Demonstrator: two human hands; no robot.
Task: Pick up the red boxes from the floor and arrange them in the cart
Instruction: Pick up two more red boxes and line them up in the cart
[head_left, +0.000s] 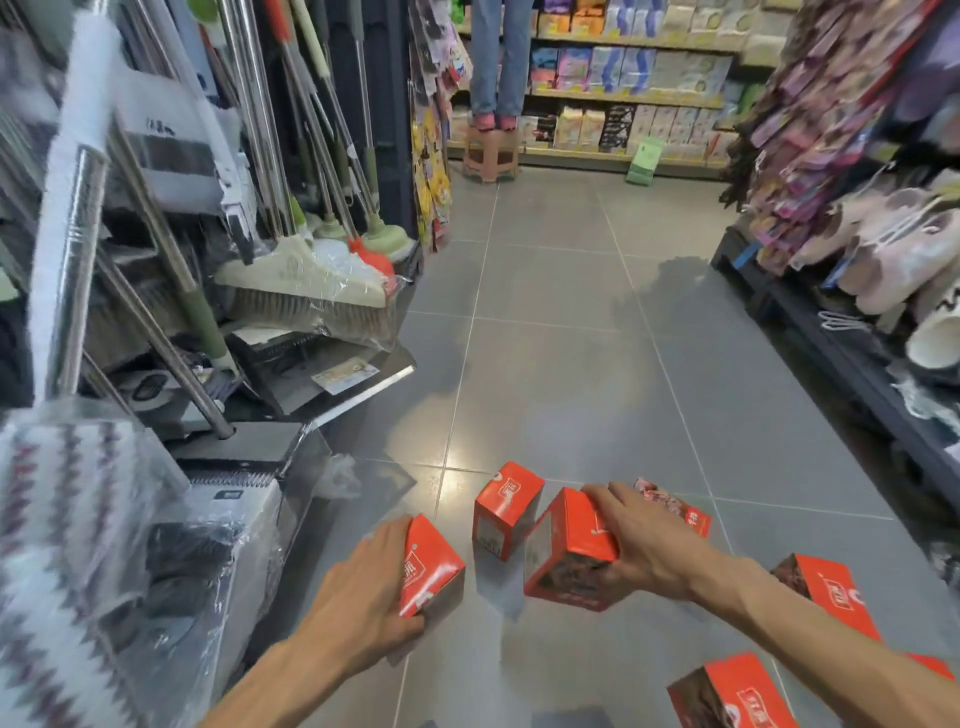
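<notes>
Head view, down a shop aisle with grey floor tiles. Left hand closed around a red box, tilted, fingers wrapped on its near side. Right hand clamped over a second red box, thumb beneath, fingers across the top, box tipped on edge. Between the two, a third red box upright on the floor, untouched. Just behind the right hand, a fourth box, partly hidden. More red boxes near the right forearm: one beyond it, one at the bottom edge. Brooms and mops on the left; stocked shelves on the right. No cart in sight.
</notes>
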